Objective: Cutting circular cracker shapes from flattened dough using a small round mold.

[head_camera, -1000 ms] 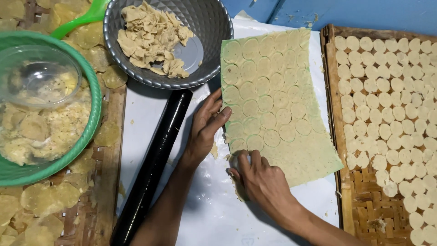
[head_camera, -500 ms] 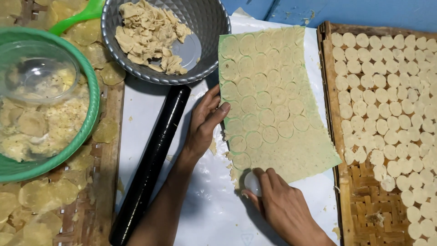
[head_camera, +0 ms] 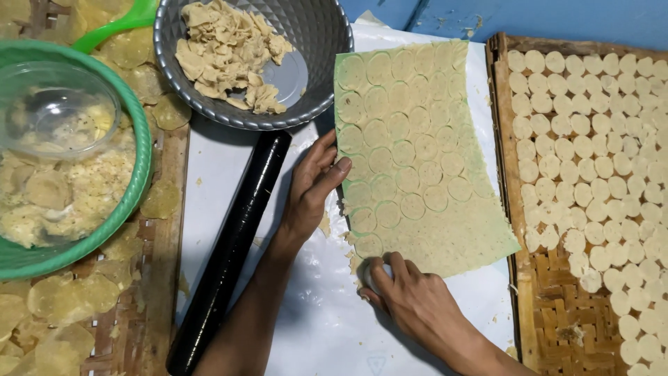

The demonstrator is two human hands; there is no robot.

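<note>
A thin rolled dough sheet [head_camera: 417,153] lies on a white plastic sheet [head_camera: 327,327], stamped with rows of circles. My left hand [head_camera: 313,184] rests flat beside the dough sheet's left edge, fingertips touching it. My right hand [head_camera: 410,296] presses a small round white cutter [head_camera: 372,273] onto the dough's near left corner. A black rolling pin [head_camera: 233,244] lies diagonally just left of my left arm.
A grey metal bowl [head_camera: 316,42] holds dough scraps [head_camera: 226,52] at the top. A green basket [head_camera: 136,160] with a clear bowl [head_camera: 59,111] sits left. A woven bamboo tray [head_camera: 550,299] at right carries several cut dough discs [head_camera: 591,153]. Flat discs lie on the left tray.
My right hand with the cutter has moved down along the dough's left edge to its near corner. My left hand stays at the edge.
</note>
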